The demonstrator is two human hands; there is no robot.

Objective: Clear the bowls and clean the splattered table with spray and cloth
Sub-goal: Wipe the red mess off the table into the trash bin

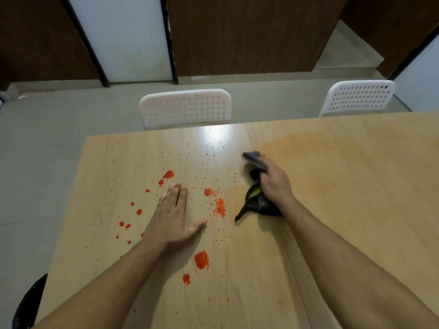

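Observation:
Red-orange splatter covers the left half of the light wooden table, in blobs and fine crumbs. My right hand is shut on a dark grey cloth with a green patch, pressed on the table just right of the crumbs. A faint orange wet smear spreads behind and right of the cloth. My left hand lies flat on the table, fingers apart, among the red spots. No bowls or spray bottle are in view.
Two white perforated chairs stand at the far side, one in the middle and one at the right. A dark chair edge shows at bottom left. Grey floor lies beyond the table's left edge.

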